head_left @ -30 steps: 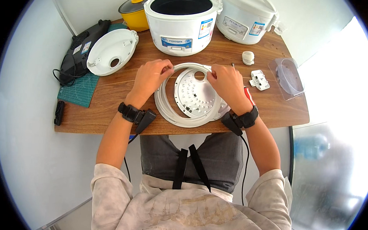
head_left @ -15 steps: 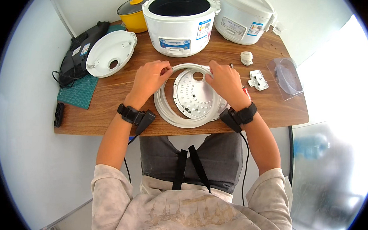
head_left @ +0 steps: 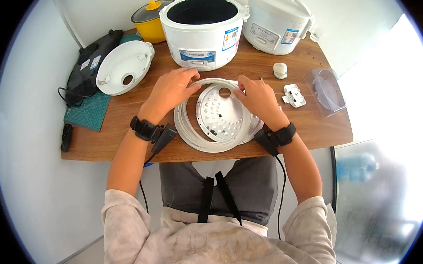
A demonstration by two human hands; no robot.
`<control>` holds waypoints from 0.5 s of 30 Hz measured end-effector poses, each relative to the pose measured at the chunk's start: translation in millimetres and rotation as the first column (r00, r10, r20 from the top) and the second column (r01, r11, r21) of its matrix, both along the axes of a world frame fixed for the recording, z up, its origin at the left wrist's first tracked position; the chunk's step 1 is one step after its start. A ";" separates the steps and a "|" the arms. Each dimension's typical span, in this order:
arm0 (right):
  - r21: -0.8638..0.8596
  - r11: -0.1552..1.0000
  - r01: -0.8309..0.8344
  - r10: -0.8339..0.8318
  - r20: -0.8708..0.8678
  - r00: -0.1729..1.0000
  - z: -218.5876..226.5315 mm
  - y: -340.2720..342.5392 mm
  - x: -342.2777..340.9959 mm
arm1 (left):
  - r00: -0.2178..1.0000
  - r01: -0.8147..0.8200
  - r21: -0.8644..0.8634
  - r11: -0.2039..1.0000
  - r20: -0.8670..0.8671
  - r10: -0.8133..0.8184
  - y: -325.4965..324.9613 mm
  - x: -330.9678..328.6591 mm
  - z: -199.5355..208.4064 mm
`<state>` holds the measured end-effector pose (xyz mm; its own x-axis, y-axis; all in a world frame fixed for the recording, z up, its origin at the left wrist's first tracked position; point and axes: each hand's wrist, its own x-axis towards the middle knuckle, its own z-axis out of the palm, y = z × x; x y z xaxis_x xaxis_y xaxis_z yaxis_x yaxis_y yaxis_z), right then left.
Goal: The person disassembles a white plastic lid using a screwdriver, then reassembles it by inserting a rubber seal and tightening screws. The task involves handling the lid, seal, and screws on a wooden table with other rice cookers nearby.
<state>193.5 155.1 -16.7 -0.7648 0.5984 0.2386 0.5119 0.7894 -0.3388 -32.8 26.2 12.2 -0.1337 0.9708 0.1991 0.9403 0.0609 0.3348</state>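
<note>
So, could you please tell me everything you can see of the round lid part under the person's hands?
The round lid part is a wide white ring, plastic by its look, around a shiny metal disc pierced with many small holes and one larger hole near its far edge. It lies on the wooden table at its near edge. The left hand grips its far left rim; the right hand rests on its far right side.
</note>
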 end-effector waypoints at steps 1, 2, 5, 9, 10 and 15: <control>-0.009 1.000 0.002 -0.002 -0.008 1.000 0.0 -0.6 0.0 | 1.000 0.008 -0.009 1.000 -0.021 -0.008 2.2 0.9 0.0; -0.019 1.000 0.005 -0.005 -0.016 1.000 0.3 -0.7 0.0 | 0.999 0.016 -0.018 1.000 -0.041 -0.016 4.8 1.2 -0.2; -0.022 1.000 0.011 -0.012 -0.039 0.999 3.0 -3.0 1.6 | 0.999 0.030 -0.086 0.996 -0.039 -0.033 11.5 -2.0 -9.4; -0.075 0.996 0.054 -0.056 -0.021 0.998 11.5 -10.0 5.0 | 0.996 0.084 -0.045 0.995 -0.030 -0.086 15.4 -10.5 -20.8; -0.090 0.993 0.072 -0.073 -0.011 0.997 13.4 -12.5 7.9 | 0.995 0.091 -0.053 0.995 -0.026 -0.092 15.0 -9.2 -18.0; -0.168 0.979 0.114 -0.110 0.033 0.993 27.7 -32.1 14.5 | 0.995 0.101 -0.038 0.994 -0.007 -0.101 4.5 -7.0 -12.8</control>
<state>208.0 122.9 11.0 -0.6951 0.7106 0.1091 0.6030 0.6589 -0.4497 -39.9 30.7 -0.6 -0.0328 0.9861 0.1627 0.9453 -0.0222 0.3255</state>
